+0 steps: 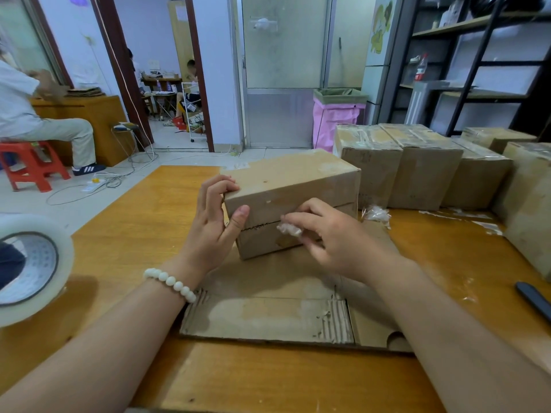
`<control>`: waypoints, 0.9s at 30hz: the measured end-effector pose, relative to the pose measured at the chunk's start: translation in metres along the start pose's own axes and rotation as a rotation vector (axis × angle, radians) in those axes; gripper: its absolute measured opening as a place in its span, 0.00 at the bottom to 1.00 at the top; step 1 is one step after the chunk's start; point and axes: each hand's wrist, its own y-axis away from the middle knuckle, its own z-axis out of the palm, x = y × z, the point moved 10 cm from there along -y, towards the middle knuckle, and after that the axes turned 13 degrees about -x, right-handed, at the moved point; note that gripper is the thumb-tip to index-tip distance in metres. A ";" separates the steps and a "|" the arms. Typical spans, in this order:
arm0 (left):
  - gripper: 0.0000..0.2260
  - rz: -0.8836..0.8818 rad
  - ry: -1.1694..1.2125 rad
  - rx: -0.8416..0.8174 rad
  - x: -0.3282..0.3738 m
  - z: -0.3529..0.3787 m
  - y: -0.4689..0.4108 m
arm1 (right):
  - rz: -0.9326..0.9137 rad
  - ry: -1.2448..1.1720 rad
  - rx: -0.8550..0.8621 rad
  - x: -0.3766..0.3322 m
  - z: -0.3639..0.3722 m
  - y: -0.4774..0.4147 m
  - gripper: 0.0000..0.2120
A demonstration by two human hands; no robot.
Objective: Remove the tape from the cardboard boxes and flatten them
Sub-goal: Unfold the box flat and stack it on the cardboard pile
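A brown cardboard box (292, 186) stands in the middle of the wooden table (143, 234), on top of flattened cardboard (268, 317). My left hand (214, 225) grips the box's left end, fingers over the top edge and thumb on the near face. In front of the seam on the near face, my right hand (331, 236) pinches a crumpled wad of clear tape (288, 229). Another scrap of peeled tape (377, 214) lies on the table to the right of the box.
Several taped boxes (423, 168) line the table's right and back right. A big roll of clear tape (29, 266) sits at the left edge. A dark knife handle (533, 299) lies at the right edge. A person sits on a red stool (32, 165) at far left.
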 end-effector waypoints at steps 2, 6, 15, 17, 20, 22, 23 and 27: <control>0.10 0.006 -0.004 0.023 0.000 -0.003 0.000 | -0.038 0.021 0.038 -0.003 -0.002 0.000 0.22; 0.13 0.007 -0.005 -0.017 0.002 0.002 0.000 | -0.099 -0.001 0.148 -0.011 -0.014 0.001 0.20; 0.17 0.003 -0.029 -0.037 0.002 0.005 0.000 | -0.082 -0.048 0.046 -0.005 -0.001 -0.003 0.15; 0.14 0.005 -0.031 -0.039 0.002 0.006 0.000 | -0.066 -0.044 0.051 -0.002 0.000 -0.004 0.13; 0.11 0.000 -0.034 -0.031 0.001 0.005 0.000 | -0.047 -0.031 0.120 0.000 -0.005 -0.004 0.11; 0.11 0.004 -0.033 -0.021 0.002 0.004 0.000 | 0.000 -0.073 0.173 0.003 -0.011 -0.001 0.14; 0.11 0.005 -0.033 -0.021 0.002 0.004 0.000 | 0.033 -0.085 0.196 0.005 -0.013 0.000 0.15; 0.11 0.006 -0.033 -0.035 0.003 0.005 0.000 | 0.188 -0.088 0.254 0.015 -0.023 0.007 0.19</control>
